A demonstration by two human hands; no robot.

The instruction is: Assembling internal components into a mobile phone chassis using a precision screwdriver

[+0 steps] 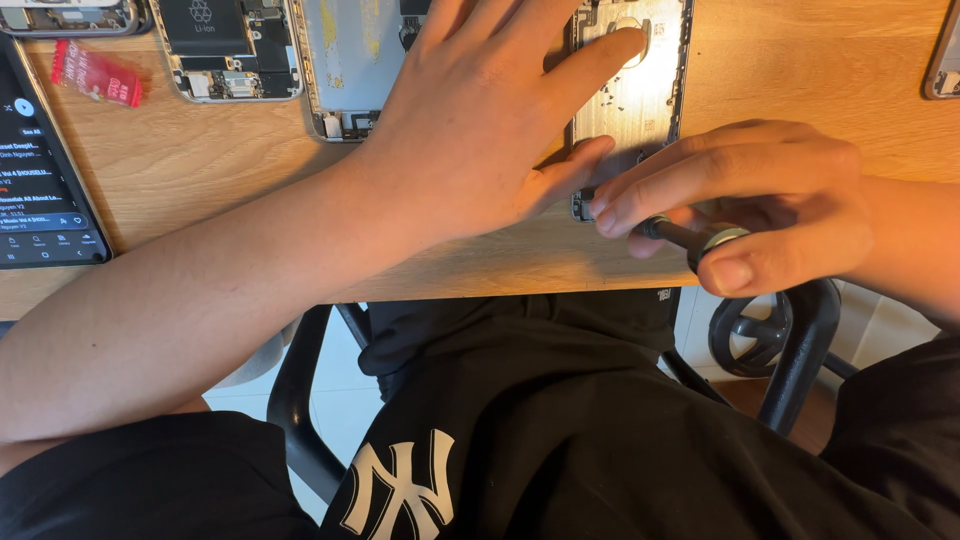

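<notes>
Hands on a phone shell
Left hand [490, 110] lies spread flat on the phone shell [640, 95]; at its 4 o'clock, right hand [745, 205] pinches a screwdriver [680, 236].

Four opened phone shells [630, 95], one screwdriver [672, 234], one tablet [40, 170], one red packet [96, 74].

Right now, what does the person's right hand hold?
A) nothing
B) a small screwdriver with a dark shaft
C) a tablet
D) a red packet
B: the right hand pinches a small screwdriver, its tip at the lower edge of the opened phone housing that the left hand presses flat on the wooden desk.
</notes>
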